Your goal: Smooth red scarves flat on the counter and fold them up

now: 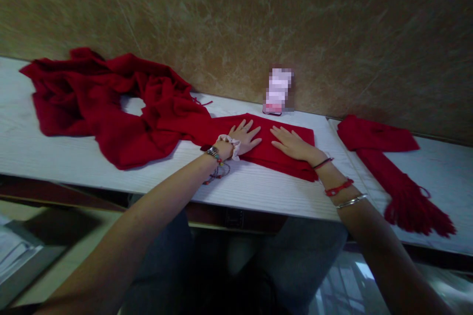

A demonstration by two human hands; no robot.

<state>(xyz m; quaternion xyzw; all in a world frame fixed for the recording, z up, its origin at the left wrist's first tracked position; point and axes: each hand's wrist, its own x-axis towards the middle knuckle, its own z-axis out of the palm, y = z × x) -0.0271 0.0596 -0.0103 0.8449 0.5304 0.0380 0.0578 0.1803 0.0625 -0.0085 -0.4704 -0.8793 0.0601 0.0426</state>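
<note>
A long red scarf lies across the white table. Its left part is bunched in loose folds; its right part is flattened into a neat folded strip. My left hand rests flat on that strip with the fingers spread, open. My right hand lies flat beside it on the same strip, fingers stretched out, open. Both wrists wear bracelets.
A second red scarf with a fringe lies folded at the table's right end. A small pink-and-white object stands against the brown marbled wall behind my hands. My knees show below the table's front edge.
</note>
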